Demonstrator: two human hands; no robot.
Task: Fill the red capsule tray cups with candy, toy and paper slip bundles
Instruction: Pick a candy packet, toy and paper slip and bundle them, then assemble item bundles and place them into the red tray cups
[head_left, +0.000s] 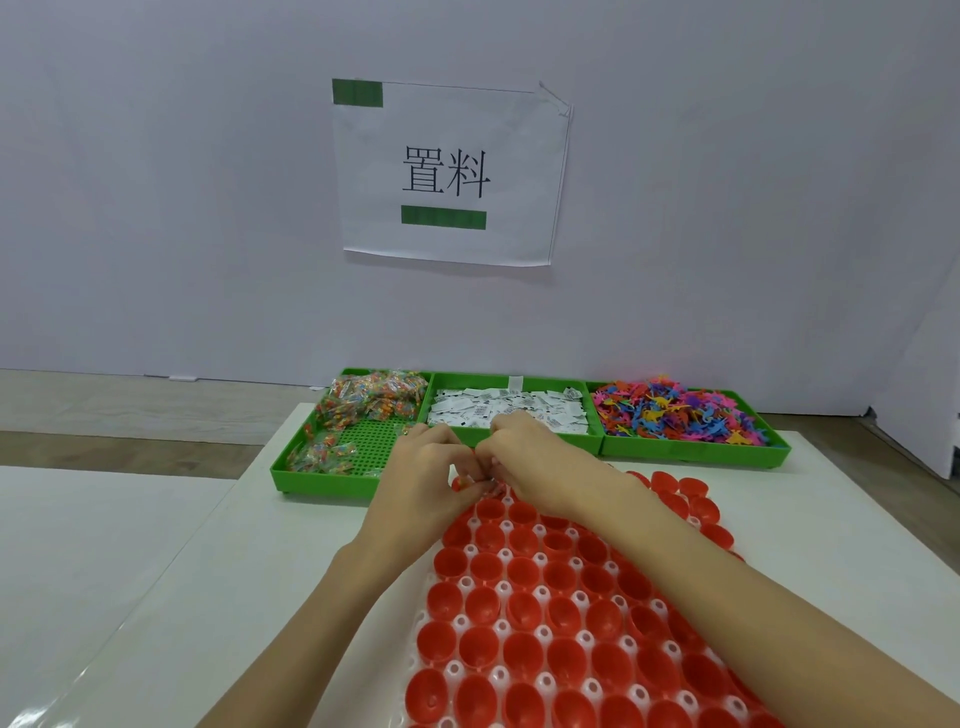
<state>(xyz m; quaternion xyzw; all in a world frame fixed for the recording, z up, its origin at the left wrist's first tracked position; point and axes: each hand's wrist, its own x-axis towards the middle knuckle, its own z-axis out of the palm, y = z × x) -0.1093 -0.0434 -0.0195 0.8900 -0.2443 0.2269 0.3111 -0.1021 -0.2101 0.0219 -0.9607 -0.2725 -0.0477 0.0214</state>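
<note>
While both meet over the red capsule tray (540, 613), left hand (431, 467) and right hand (540, 457) pinch something small.

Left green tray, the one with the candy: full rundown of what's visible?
The left green tray is a shallow square bin of what looks like moulded plastic, with low walls and a gridded, perforated floor. It sits flat on the white table, leftmost of three green trays, its right wall against the middle tray of paper slips. Clear candy packets are heaped at its far end, a few more lie at the near left corner, and the floor between is bare. The left hand covers its near right corner.
</note>
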